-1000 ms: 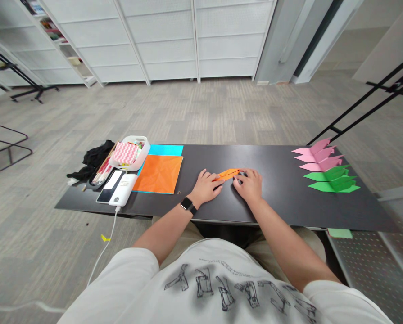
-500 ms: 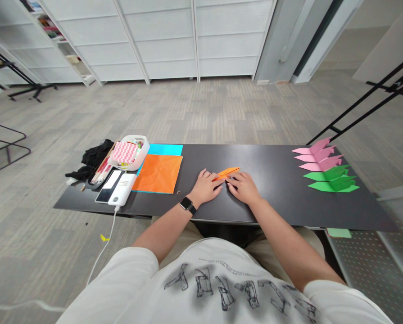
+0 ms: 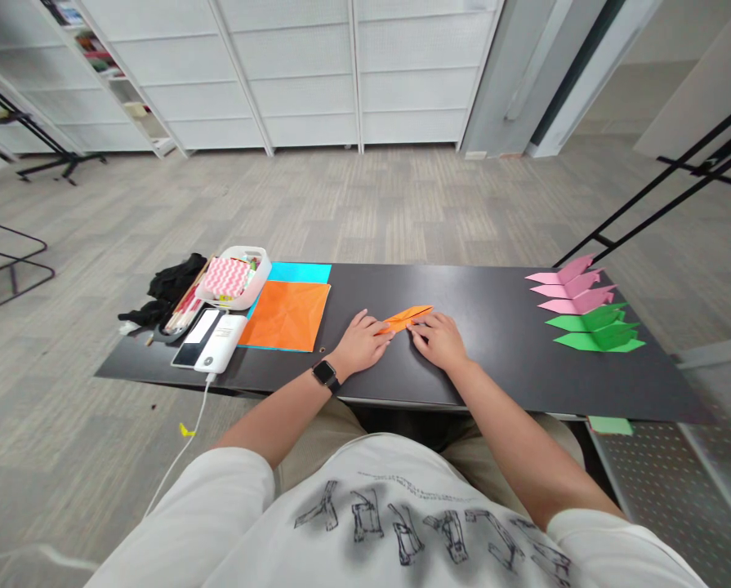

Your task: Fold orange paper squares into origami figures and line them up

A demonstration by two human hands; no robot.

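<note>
A narrow folded orange paper (image 3: 405, 317) lies on the dark table (image 3: 493, 359) in front of me. My left hand (image 3: 363, 341), with a watch on the wrist, rests flat with its fingertips on the paper's left end. My right hand (image 3: 439, 338) lies flat beside it, fingers pressing the paper's near edge from the right. Both hands have their fingers stretched out on the table and paper.
An orange sheet (image 3: 287, 315) lies on a cyan sheet (image 3: 297, 272) at the left. A white tub (image 3: 235, 278) with patterned paper, a phone and power bank (image 3: 211, 339) and black cloth (image 3: 169, 286) stand further left. Folded pink pieces (image 3: 570, 286) and green pieces (image 3: 595, 331) sit at the right.
My right hand slid left along the orange paper toward its middle. My left hand shifted slightly left and flattened. The paper stayed in place.
</note>
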